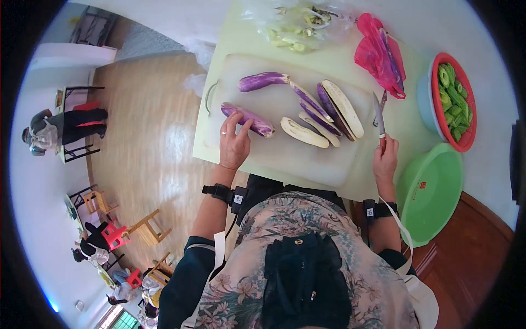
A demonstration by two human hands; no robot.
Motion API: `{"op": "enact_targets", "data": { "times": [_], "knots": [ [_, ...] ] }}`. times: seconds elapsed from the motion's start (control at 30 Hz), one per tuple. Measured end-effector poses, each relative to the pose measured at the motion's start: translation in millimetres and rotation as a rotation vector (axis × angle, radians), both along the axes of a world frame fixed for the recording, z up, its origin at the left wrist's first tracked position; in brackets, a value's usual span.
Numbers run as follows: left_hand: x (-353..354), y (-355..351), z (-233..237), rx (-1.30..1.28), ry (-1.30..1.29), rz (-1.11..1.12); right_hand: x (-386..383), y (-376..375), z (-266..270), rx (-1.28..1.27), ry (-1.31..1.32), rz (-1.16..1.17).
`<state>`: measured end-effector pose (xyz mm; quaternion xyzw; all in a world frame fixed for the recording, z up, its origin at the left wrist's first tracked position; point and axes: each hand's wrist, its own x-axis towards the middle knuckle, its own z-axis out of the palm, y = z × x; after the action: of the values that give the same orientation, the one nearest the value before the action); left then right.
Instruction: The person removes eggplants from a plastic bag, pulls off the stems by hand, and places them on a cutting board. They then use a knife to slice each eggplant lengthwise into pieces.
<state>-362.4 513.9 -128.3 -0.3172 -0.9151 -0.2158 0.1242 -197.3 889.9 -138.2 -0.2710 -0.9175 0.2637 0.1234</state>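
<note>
Purple eggplant (246, 118) on white cutting board (329, 164) pinned under left hand (234, 143), fingers spread on it; right hand (386, 160) clamped on knife (378, 116), blade up beside cut slices (323, 112).

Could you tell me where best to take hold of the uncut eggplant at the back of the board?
Probably grip the eggplant across its thick left half, from above: it lies flat, and its thin right end meets the slices.

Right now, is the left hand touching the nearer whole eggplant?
Touching. The head view shows the left hand with fingers lying across the eggplant.
</note>
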Motion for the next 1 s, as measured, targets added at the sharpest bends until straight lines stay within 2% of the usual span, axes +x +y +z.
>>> {"op": "enact_targets", "data": {
  "times": [0.23,0.43,0.5,0.53,0.6,0.73,0.8,1.0],
  "knots": [
    [0,-1,-3,0.074,-0.008,0.014,-20,-33,29,-0.114,0.089,0.133],
    [5,-1,-5,0.078,0.011,0.065,-46,-59,56,-0.319,0.118,0.292],
    [7,-4,-4,0.069,0.029,0.067,-60,-82,65,-0.383,0.048,0.45],
    [7,-4,-3,0.049,0.054,0.065,-66,-94,65,-0.381,0.046,0.449],
    [5,-5,-3,0.035,0.075,0.061,-78,-117,63,-0.401,0.049,0.642],
    [2,-12,-6,0.096,0.024,0.021,-99,-164,66,-0.372,-0.026,0.734],
    [0,-17,-9,0.12,0.02,-0.034,-106,-184,65,-0.252,-0.137,0.739],
    [-9,-32,-15,0.186,0.011,-0.125,-119,-216,58,-0.128,-0.084,0.677]
  ]
}}
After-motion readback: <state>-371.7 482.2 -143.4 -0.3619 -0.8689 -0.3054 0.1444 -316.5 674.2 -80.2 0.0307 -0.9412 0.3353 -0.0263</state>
